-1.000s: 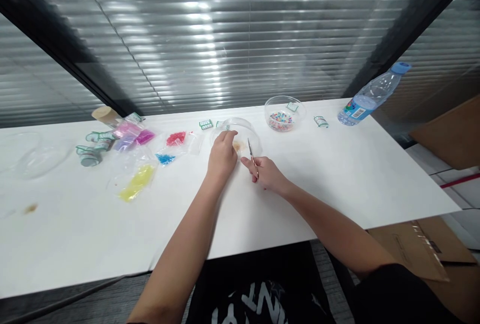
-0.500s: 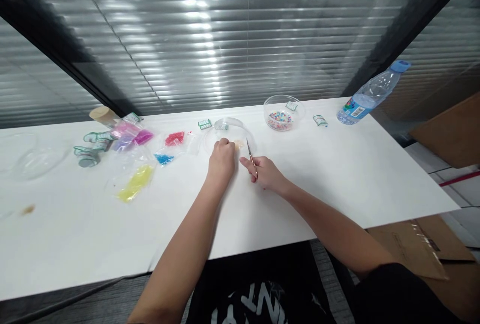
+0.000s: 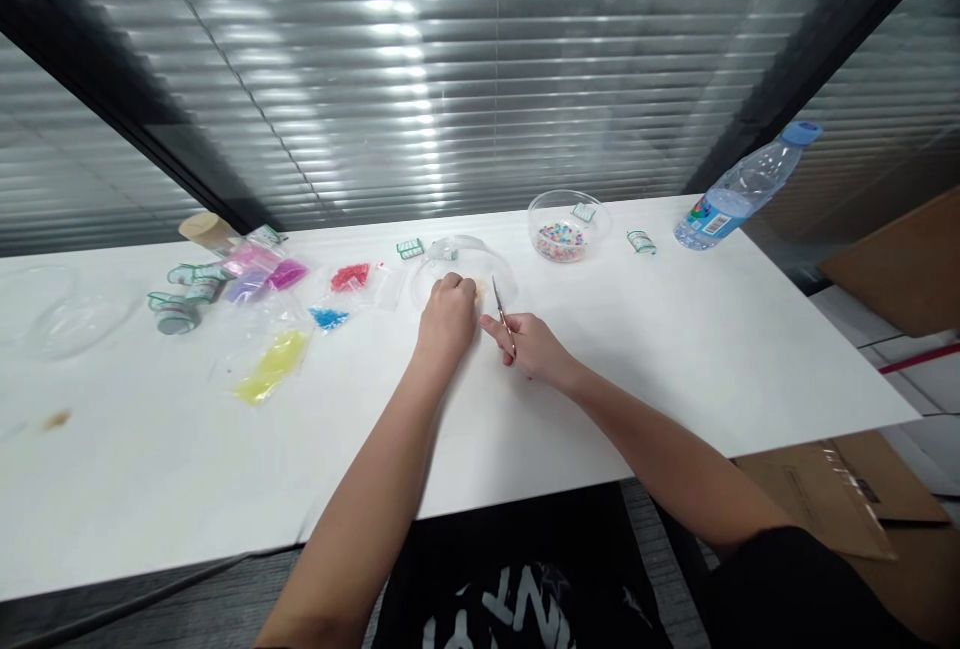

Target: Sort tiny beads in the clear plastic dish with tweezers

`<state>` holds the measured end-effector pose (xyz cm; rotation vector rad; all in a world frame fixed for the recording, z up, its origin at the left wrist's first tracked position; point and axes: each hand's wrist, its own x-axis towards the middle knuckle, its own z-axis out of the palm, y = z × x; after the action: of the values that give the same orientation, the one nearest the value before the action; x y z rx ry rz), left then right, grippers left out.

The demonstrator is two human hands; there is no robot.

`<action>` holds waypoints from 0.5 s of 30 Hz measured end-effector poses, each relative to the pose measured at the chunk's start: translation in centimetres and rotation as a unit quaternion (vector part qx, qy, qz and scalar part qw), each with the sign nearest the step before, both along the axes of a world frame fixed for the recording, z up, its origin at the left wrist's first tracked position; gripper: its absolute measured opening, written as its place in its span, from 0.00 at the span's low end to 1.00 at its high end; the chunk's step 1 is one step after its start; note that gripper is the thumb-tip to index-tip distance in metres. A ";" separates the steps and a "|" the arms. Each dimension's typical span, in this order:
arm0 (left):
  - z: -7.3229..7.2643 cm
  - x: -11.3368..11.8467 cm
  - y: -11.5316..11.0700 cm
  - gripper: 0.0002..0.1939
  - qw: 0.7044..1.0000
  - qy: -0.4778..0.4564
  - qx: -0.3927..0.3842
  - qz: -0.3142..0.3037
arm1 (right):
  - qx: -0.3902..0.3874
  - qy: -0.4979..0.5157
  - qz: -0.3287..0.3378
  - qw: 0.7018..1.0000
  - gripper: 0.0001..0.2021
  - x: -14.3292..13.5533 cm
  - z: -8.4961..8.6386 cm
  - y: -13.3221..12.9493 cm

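Observation:
My left hand [image 3: 450, 312] is closed at the near edge of a clear round plastic lid or shallow dish [image 3: 504, 274]; what its fingers hold, if anything, is hidden. Just right of the fingertips, a small pale yellow patch [image 3: 481, 289] shows on the clear plastic. My right hand [image 3: 531, 345] is shut on a pair of small scissors [image 3: 502, 311] with copper-coloured handles. Their blades point up and away, close beside my left hand, and look nearly closed.
A clear bowl of mixed beads [image 3: 561, 241] stands behind to the right, with a water bottle [image 3: 727, 209] farther right. Bead bags in red [image 3: 350, 278], blue [image 3: 328, 318] and yellow [image 3: 271, 367] lie left. Several green-labelled spools [image 3: 174, 315] sit beyond them.
My left hand has shifted slightly right, nearer the scissors. My right hand and the scissors have barely moved.

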<state>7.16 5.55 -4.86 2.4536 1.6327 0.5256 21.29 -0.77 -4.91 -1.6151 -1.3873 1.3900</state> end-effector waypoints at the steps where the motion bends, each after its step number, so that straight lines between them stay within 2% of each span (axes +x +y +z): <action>1: 0.0 0.0 0.0 0.11 1.000 -0.020 0.006 -0.005 | 0.004 0.001 0.002 1.000 0.27 0.0 0.0 0.0; 8: -0.4 0.0 0.4 0.08 0.980 -0.190 0.049 -0.031 | 0.014 -0.005 0.006 1.000 0.27 -0.1 0.1 -0.1; 15: -0.4 0.0 0.4 0.09 0.984 -0.154 0.076 -0.040 | 0.011 0.003 0.008 1.000 0.26 -0.1 -0.1 -0.1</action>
<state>7.21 5.94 -5.22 2.3770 1.4130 0.9931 21.21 -0.85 -4.97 -1.5877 -1.4094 1.3835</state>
